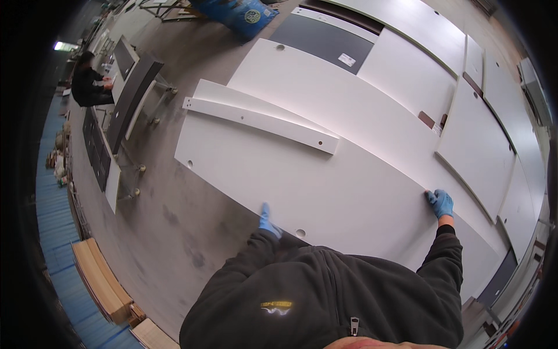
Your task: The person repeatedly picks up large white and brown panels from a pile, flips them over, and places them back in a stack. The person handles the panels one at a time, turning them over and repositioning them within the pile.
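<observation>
A large white panel (261,180) with round holes near its edges lies before me on other white panels. My left hand (269,224), in a blue glove, is closed at its near edge; some fingers are hidden below the edge. My right hand (442,203), also gloved in blue, is closed over the panel's opposite edge, fingers curled. A narrow white strip (261,125) with small holes rests across the panel's far left part. Another white panel (325,87) lies just beyond it.
More white panels (476,145) are spread at the right, beside a dark grey panel (319,38). A blue sack (238,17) is at the far side. At left, a person (90,81) is near wheeled racks holding dark panels (131,99). Brown boards (102,279) are stacked lower left.
</observation>
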{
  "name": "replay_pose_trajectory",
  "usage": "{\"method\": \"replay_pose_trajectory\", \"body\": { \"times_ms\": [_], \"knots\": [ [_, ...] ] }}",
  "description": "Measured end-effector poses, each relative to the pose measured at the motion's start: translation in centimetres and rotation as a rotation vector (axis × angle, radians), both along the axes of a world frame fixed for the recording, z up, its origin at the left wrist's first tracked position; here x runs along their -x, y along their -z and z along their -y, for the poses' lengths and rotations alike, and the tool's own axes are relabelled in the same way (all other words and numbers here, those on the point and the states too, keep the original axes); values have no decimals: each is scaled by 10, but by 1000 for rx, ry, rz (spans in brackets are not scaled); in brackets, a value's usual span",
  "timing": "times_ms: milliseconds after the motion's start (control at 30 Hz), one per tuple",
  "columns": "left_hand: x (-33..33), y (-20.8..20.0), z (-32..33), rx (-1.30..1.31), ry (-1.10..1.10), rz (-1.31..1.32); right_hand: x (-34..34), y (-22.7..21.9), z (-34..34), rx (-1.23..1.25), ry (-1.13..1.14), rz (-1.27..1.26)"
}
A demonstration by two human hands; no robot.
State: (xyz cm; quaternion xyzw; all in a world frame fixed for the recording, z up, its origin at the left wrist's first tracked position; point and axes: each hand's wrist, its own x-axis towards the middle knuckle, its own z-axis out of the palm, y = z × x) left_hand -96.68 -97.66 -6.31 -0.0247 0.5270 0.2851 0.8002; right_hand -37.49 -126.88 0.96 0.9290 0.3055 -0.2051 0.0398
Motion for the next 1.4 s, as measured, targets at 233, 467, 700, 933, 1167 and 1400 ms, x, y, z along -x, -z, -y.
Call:
{"method": "replay_pose_trajectory", "body": {
  "times_ms": [233, 467, 700, 933, 1167, 1400],
  "knots": [
    [-3, -31, -14, -105, -50, -56, 4, -16, -18, -114, -4, -4],
    [50, -125, -113, -224, -7, -33, 32, -112, -103, -178, -81, 6],
    [178, -220, -262, -371, 28, 56, 153, -212, -220, -168, -72, 24],
    [323, -275, -354, -504, -43, -30, 336, -195, -309, -112, -91, 93],
    [345, -251, -477, -485, -17, -49, 410, -191, -421, -148, 128, 79],
    [344, -252, -655, -431, 57, -34, 414, -178, -581, -187, 176, 36]
  ]
}}
